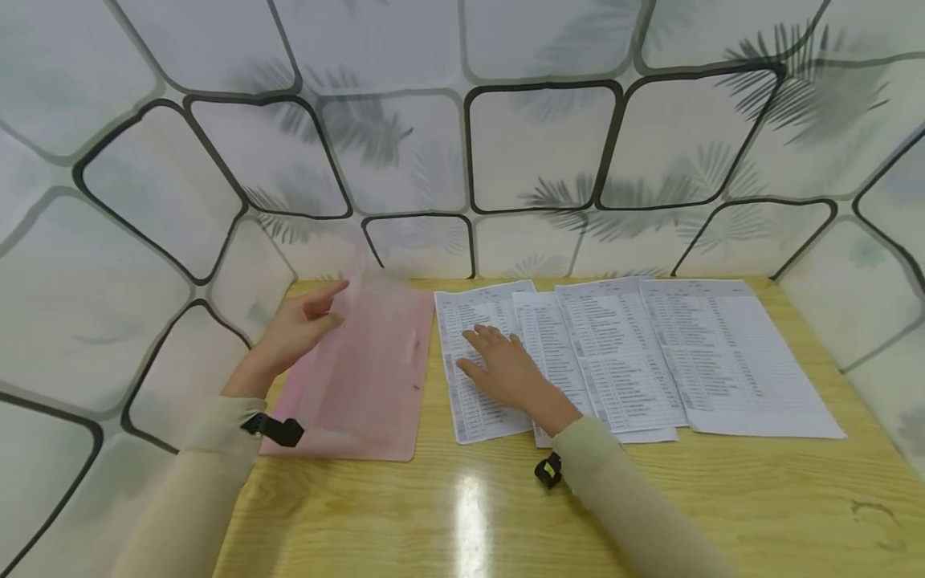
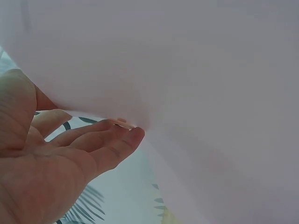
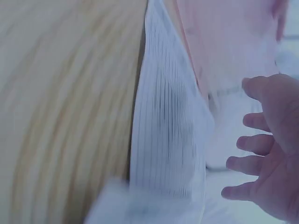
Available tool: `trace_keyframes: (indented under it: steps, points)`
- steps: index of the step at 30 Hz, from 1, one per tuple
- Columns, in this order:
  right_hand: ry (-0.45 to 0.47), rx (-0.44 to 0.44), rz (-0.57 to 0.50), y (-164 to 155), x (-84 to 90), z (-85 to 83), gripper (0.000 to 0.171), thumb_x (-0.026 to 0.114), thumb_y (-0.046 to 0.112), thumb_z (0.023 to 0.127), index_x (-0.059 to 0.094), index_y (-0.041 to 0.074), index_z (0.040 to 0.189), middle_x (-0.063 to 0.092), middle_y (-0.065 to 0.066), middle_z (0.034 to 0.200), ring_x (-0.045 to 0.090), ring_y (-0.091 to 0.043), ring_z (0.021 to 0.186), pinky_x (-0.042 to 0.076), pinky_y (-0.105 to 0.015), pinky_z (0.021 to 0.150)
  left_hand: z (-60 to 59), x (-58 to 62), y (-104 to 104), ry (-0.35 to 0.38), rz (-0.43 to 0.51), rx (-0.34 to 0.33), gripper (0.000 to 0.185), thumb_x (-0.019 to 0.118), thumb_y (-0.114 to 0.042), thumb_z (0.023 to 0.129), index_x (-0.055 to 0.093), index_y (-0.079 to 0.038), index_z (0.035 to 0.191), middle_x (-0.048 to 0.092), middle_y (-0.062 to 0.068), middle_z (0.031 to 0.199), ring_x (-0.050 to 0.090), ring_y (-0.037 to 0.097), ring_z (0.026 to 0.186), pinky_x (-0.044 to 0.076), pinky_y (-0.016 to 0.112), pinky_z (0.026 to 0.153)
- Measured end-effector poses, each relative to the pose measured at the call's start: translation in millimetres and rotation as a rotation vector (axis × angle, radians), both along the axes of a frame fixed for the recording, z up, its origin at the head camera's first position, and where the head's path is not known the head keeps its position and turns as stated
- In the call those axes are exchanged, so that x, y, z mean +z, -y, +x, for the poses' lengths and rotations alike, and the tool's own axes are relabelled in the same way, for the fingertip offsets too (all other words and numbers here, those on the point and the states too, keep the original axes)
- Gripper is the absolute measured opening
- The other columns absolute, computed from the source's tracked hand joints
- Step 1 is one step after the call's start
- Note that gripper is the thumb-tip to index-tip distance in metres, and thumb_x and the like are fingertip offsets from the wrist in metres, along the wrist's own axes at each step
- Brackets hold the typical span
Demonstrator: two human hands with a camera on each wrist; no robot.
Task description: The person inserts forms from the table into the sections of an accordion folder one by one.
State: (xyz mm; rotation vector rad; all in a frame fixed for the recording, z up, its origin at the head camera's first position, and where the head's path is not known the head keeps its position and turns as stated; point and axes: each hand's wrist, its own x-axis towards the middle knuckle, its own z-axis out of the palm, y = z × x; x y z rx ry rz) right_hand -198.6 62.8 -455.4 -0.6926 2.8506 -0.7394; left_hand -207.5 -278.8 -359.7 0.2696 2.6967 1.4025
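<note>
Pink folder (image 1: 361, 377) lifted open by left hand (image 1: 299, 333).

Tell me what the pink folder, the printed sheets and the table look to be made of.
Pink folder: thin translucent plastic, probably; its lifted cover lets light through in the left hand.
Printed sheets: plain matte white paper with rows of small text; the right hand rests flat on them.
Table: wood or wood-look laminate, glossy, with visible grain and glare.

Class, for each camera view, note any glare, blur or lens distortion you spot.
Head view: ceiling-light glare streaks the yellow wooden table; wall lines bow, showing wide-angle distortion. Left wrist view: translucent pink plastic folder cover fills the frame, washed out. Right wrist view: printed white paper sheet is motion-blurred.
</note>
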Motion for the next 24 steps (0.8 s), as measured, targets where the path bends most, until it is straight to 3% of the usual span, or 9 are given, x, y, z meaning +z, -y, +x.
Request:
trace_keyframes:
  steps: [3,8,10,12,14,17,24]
  points:
    - [-0.008,-0.082,-0.066,-21.4,0.1,-3.0,0.061,0.053,0.043,0.110,0.046,0.008,0.159,0.044,-0.020,0.164,0.041,-0.041,0.153,0.034,-0.062,0.124,-0.8,0.1,0.4,0.003,-0.005,0.000,0.060,0.060,-0.005,0.103,0.043,-0.008,0.161,0.039,0.021,0.167,0.037,0.046,0.153,0.042,0.057,0.118]
    - [-0.070,-0.235,-0.169,-57.9,-0.8,-7.4,0.047,0.059,0.034,0.107,0.064,0.005,0.144,0.069,-0.018,0.140,0.066,-0.038,0.130,0.053,-0.054,0.108,-0.6,-0.1,0.2,-0.003,-0.018,0.008,0.059,0.060,-0.006,0.103,0.044,-0.008,0.160,0.040,0.022,0.166,0.040,0.045,0.152,0.049,0.021,0.103]
    - [-0.106,-0.278,-0.212,-73.9,-0.5,-9.2,0.040,0.061,0.028,0.106,0.070,0.002,0.135,0.076,-0.019,0.126,0.074,-0.038,0.114,0.059,-0.054,0.098,-0.3,-0.2,0.2,-0.007,-0.023,0.010,0.058,0.060,-0.007,0.104,0.045,-0.007,0.160,0.040,0.022,0.166,0.040,0.045,0.152,0.048,0.017,0.099]
    - [-0.118,-0.317,-0.250,-91.2,-1.4,-11.5,0.034,0.062,0.025,0.105,0.075,0.001,0.126,0.079,-0.018,0.115,0.076,-0.036,0.103,0.061,-0.053,0.089,-0.5,-0.9,0.7,-0.008,-0.030,0.010,0.058,0.060,-0.007,0.104,0.045,-0.007,0.160,0.040,0.023,0.166,0.040,0.047,0.151,0.050,0.024,0.104]
    - [-0.105,-0.354,-0.284,-108.4,-2.1,-13.8,0.031,0.062,0.024,0.104,0.076,0.001,0.120,0.079,-0.018,0.108,0.075,-0.035,0.096,0.061,-0.051,0.084,-0.2,-0.6,0.9,-0.011,-0.045,0.017,0.058,0.061,-0.008,0.104,0.045,-0.008,0.160,0.040,0.023,0.165,0.041,0.048,0.151,0.050,0.040,0.110]
    - [-0.072,-0.402,-0.297,-134.6,-2.4,-15.9,0.030,0.062,0.026,0.104,0.076,0.003,0.117,0.079,-0.017,0.105,0.073,-0.033,0.092,0.060,-0.048,0.080,-0.4,-0.2,0.8,-0.009,-0.053,0.024,0.058,0.060,-0.008,0.104,0.044,-0.008,0.160,0.040,0.024,0.165,0.041,0.049,0.150,0.046,0.056,0.114]
    - [-0.059,-0.504,-0.230,-196.0,2.7,-7.9,0.033,0.066,0.026,0.102,0.073,-0.003,0.117,0.077,-0.022,0.100,0.073,-0.034,0.084,0.055,-0.035,0.066,-4.9,-1.1,-3.0,-0.004,-0.050,0.022,0.059,0.059,-0.008,0.104,0.044,-0.009,0.161,0.040,0.025,0.164,0.042,0.049,0.150,0.044,0.060,0.114]
